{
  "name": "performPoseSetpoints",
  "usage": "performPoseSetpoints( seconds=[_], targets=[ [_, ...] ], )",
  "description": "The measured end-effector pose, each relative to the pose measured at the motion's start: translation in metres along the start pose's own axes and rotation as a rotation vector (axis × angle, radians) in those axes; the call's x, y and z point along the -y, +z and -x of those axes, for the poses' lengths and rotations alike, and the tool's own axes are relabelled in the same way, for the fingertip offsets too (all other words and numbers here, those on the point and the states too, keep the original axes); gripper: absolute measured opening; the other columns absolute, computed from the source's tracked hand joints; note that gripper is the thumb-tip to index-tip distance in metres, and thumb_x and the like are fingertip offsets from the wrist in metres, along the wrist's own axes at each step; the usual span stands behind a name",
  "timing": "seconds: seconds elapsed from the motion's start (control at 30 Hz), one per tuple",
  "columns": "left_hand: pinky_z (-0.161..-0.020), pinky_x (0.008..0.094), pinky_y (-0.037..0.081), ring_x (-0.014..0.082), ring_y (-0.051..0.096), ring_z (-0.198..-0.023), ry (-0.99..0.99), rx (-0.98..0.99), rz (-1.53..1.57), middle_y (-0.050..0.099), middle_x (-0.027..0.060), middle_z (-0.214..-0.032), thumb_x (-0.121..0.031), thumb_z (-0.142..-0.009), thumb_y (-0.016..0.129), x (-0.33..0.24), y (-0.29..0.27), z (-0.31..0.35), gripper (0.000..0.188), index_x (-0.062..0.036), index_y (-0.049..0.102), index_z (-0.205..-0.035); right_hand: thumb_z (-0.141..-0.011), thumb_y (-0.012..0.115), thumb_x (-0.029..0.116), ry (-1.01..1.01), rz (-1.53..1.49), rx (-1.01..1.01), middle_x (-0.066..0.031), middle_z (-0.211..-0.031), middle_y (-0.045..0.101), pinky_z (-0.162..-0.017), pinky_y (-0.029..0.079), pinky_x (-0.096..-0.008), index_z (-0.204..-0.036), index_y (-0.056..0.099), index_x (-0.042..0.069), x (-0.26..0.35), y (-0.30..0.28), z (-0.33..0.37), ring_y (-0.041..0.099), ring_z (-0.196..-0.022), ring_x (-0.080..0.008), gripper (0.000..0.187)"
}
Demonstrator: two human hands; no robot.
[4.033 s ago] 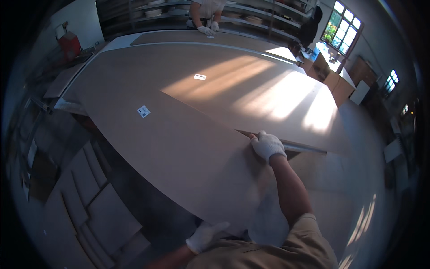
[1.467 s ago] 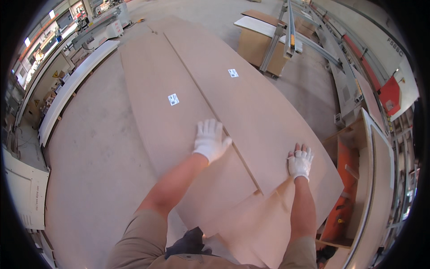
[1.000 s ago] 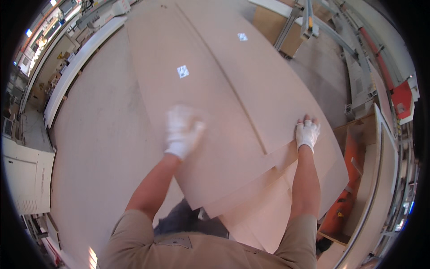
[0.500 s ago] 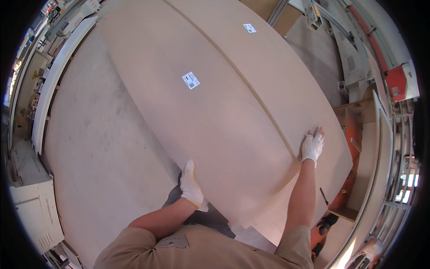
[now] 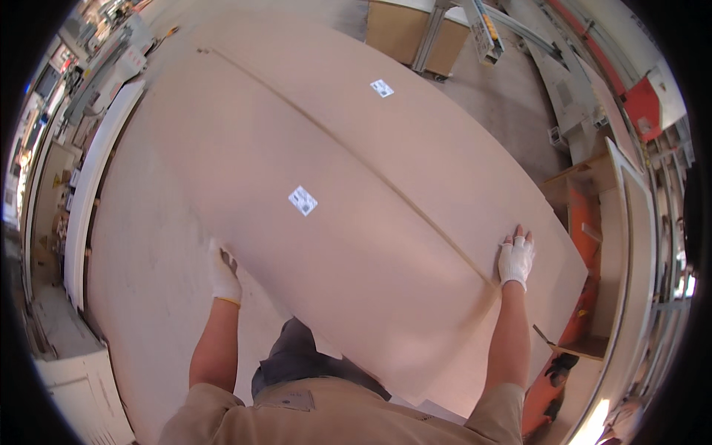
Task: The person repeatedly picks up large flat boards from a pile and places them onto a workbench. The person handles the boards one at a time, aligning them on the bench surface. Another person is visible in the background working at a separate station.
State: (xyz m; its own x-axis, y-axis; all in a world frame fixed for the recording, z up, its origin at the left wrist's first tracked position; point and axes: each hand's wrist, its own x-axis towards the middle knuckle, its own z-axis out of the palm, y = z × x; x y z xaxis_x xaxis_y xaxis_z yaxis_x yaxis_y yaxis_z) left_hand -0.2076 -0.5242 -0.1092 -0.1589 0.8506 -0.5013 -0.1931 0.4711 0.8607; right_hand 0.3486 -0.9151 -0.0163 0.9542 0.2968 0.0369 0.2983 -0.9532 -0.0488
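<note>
Two large pale brown boards lie side by side below me, the left board [image 5: 319,274] and the right board [image 5: 445,163]. A narrow darker strip [image 5: 386,182] runs diagonally between them. My left hand [image 5: 225,273], in a white glove with bare fingertips, is at the left board's outer edge, its fingers curled in against that edge. The fingertips are partly hidden. My right hand [image 5: 516,261], gloved alike, rests flat with fingers spread on the right board, close to the strip's near end. Each board bears a white label, the left label [image 5: 302,200] and the right label [image 5: 382,88].
At right stands an open wooden case [image 5: 586,341] with orange panels, close to the right board's corner. Machinery with a red part [image 5: 644,111] is beyond it. A long white rail [image 5: 104,178] and a grey cabinet [image 5: 81,393] line the left side. A wheeled brown cart [image 5: 415,33] stands at the back.
My left hand has moved left and farther away along the left board's edge. The left board has swung to the left, and its label with it. My right hand stays on the right board.
</note>
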Motion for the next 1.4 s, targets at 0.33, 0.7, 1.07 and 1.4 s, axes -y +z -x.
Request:
performPoseSetpoints(
  seconds=[0.33, 0.7, 1.07, 1.4],
  targets=[
    [-0.124, 0.0434, 0.036, 0.0293, 0.046, -0.148, -0.055, 0.339, 0.151, 0.049, 0.0093, -0.163, -0.056, -0.112, 0.044, -0.113, 0.051, -0.122, 0.071, -0.0046, 0.044, -0.162, -0.105, 0.051, 0.036, -0.432, 0.077, -0.071, -0.0196, -0.155, 0.055, -0.124, 0.032, -0.0514, -0.146, 0.061, 0.008, 0.250, 0.001, -0.121, 0.045, -0.147, -0.0390, 0.050],
    [-0.123, 0.0539, 0.037, 0.0399, 0.049, -0.144, -0.325, 0.182, 0.097, 0.050, 0.0245, -0.160, -0.045, -0.108, 0.060, -0.153, 0.110, -0.086, 0.067, 0.0049, 0.053, -0.152, -0.109, 0.037, 0.049, -0.099, -0.187, 0.339, -0.0172, -0.149, 0.064, -0.118, 0.044, -0.0479, -0.139, 0.071, 0.008, 0.451, -0.009, -0.289, 0.059, -0.139, -0.0382, 0.062],
    [-0.121, 0.0513, 0.040, 0.0389, 0.049, -0.144, -0.151, 0.283, -0.287, 0.048, 0.0250, -0.160, -0.045, -0.107, 0.063, -0.142, 0.147, -0.134, 0.070, 0.0043, 0.049, -0.154, -0.109, 0.041, 0.045, -0.042, -0.120, 0.257, -0.0175, -0.135, 0.073, -0.121, 0.037, -0.0467, -0.123, 0.078, 0.009, 0.442, -0.019, -0.270, 0.064, -0.131, -0.0338, 0.054],
    [-0.120, 0.0490, 0.042, 0.0380, 0.049, -0.144, 0.050, 0.269, -0.465, 0.046, 0.0255, -0.160, -0.045, -0.105, 0.065, -0.143, 0.136, -0.137, 0.073, 0.0037, 0.046, -0.155, -0.088, 0.072, 0.057, -0.596, -0.139, 0.070, -0.0191, -0.152, 0.056, -0.129, 0.019, -0.0569, -0.139, 0.068, 0.006, 0.407, -0.053, -0.012, 0.038, -0.145, -0.0378, 0.072]
  ],
)
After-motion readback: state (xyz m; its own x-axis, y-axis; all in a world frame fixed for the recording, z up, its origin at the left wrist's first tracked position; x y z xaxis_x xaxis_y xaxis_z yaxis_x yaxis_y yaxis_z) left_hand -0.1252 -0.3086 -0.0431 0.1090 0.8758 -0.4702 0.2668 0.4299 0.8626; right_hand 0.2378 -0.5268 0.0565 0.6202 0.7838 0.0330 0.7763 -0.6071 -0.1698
